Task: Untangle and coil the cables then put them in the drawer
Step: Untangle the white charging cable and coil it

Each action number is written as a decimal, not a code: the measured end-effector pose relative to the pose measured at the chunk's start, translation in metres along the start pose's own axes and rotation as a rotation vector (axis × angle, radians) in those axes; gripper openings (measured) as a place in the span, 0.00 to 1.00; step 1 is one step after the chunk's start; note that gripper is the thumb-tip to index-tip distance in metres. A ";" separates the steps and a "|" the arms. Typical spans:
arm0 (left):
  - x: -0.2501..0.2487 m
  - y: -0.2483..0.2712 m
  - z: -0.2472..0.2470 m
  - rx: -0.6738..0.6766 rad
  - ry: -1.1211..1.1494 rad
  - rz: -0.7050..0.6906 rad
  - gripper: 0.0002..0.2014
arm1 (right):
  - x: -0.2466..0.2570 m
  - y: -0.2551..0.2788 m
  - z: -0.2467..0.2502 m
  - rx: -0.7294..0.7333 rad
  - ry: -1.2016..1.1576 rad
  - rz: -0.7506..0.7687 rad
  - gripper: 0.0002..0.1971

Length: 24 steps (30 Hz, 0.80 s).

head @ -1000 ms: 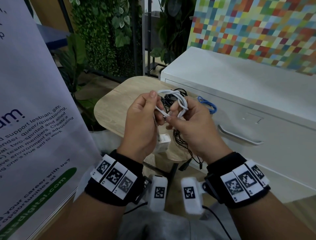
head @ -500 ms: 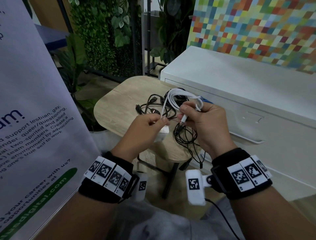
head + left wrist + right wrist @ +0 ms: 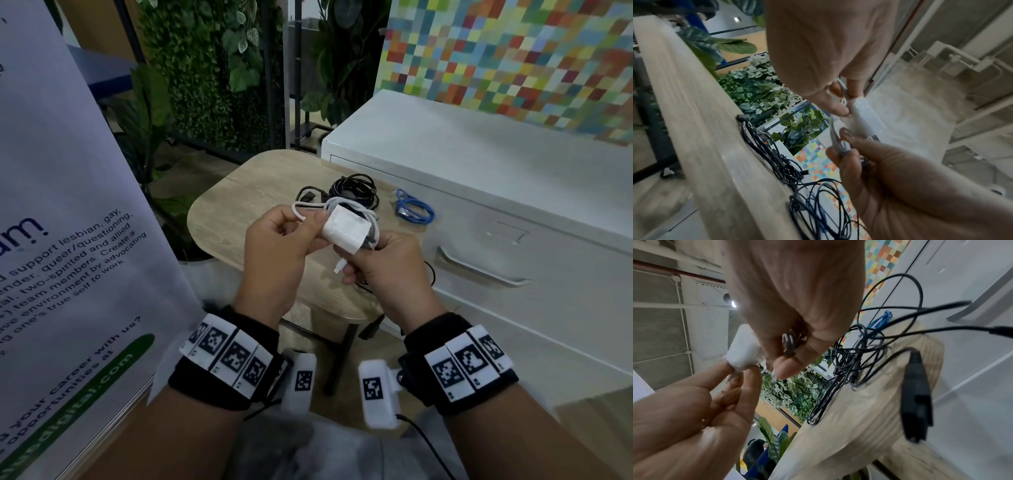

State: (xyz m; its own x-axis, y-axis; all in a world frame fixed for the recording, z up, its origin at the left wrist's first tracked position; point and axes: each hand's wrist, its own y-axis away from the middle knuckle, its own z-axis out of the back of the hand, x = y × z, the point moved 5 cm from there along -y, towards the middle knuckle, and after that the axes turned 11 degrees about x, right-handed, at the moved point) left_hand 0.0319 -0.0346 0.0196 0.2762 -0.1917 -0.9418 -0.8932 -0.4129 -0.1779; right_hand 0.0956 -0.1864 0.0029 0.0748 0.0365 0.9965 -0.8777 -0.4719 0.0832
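A white cable [image 3: 368, 219] with its white charger adapter [image 3: 346, 229] is held above the wooden table [image 3: 239, 212]. My left hand [image 3: 313, 228] pinches the adapter's left end and a cable loop. My right hand [image 3: 346, 260] grips the coiled loops, with the white connector [image 3: 339, 267] sticking out by its thumb. In the left wrist view my left hand [image 3: 844, 102] pinches the adapter [image 3: 865, 116]; the right wrist view shows my right hand [image 3: 781, 366] beside the adapter [image 3: 744, 350]. A tangle of black cables [image 3: 352, 192] and a blue cable [image 3: 412, 209] lie on the table.
A white drawer cabinet [image 3: 513, 205] stands right of the table, its drawer shut, with a handle [image 3: 479, 270]. A black plug [image 3: 916, 402] hangs off the table edge. A printed banner [image 3: 68, 240] stands on the left, plants behind.
My left hand lifted the white adapter off the table edge and brought it up against the coil in my right hand. Both hands now meet higher above the table.
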 end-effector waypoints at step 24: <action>-0.017 0.001 0.008 -0.205 -0.424 -0.309 0.09 | 0.036 0.012 -0.002 0.245 0.141 0.147 0.15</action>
State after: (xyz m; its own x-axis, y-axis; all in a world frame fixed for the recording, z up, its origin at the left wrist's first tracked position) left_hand 0.0239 -0.0246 0.0331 0.3096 0.3227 -0.8944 -0.6944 -0.5658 -0.4445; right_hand 0.0864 -0.1888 0.0395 -0.1255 0.0663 0.9899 -0.7331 -0.6785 -0.0475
